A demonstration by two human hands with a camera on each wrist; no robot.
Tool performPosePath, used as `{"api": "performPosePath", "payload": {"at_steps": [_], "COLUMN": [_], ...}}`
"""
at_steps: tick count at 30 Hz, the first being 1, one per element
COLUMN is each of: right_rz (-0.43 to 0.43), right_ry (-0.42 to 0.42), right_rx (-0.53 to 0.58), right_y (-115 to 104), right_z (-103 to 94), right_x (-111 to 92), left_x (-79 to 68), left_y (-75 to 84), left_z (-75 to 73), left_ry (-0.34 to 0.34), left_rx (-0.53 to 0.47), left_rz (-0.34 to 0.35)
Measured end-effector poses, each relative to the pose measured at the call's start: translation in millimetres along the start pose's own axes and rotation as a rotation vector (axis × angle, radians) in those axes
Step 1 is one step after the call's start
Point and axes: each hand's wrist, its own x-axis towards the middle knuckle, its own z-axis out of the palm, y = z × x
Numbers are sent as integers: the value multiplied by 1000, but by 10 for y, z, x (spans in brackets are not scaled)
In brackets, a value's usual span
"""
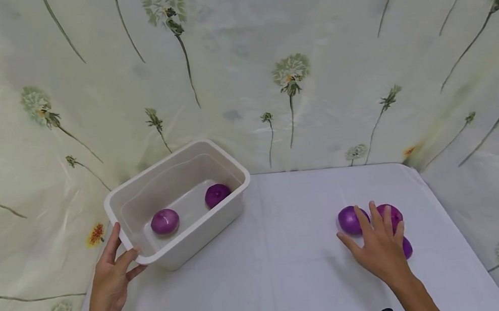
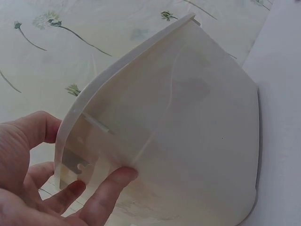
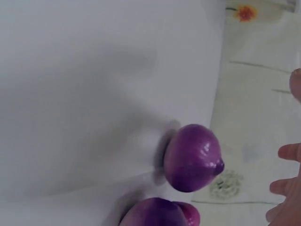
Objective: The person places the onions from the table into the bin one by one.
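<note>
My left hand [image 1: 113, 276] grips the left end of a white plastic bin [image 1: 203, 236], with fingers at the rim and others against the outer wall. In the left wrist view that hand [image 2: 28, 174] shows beside the bin's end wall [image 2: 197, 127]. Inside the bin lie two purple onions, one nearer [image 1: 165, 221] and one farther right [image 1: 217, 195]. My right hand [image 1: 383, 253] hovers, fingers spread, over several onions on the table, among them a left one [image 1: 349, 220] and a right one [image 1: 395, 215]. The right wrist view shows an onion [image 3: 193, 157] apart from the fingers.
A white cloth covers the table [image 1: 285, 273]. Behind and at both sides hangs a pale sheet [image 1: 231, 66] printed with dandelions. The bin stands at the table's back left, close to that sheet.
</note>
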Motion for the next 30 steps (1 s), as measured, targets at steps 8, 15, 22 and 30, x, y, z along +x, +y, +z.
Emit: {"api": "performPosePath", "payload": {"at_steps": [8,15,22,30], "right_rz": [71,180,295,333], "right_ry": [9,-16,-65,-87], "right_rx": [-36,-30,-29,5], "right_y": [245,561,731,819], "right_z": [53,71,42,165], "right_x": [-129,-251,-323,-340], "left_x": [-48,-27,12,21], "left_y": [2,1,-3,-2], "left_z": [-53,-23,12,9], "left_ry": [3,-2,-1,1], "left_rx": [-7,-21,-30,-19], "left_rz": [0,7,2,-14]}}
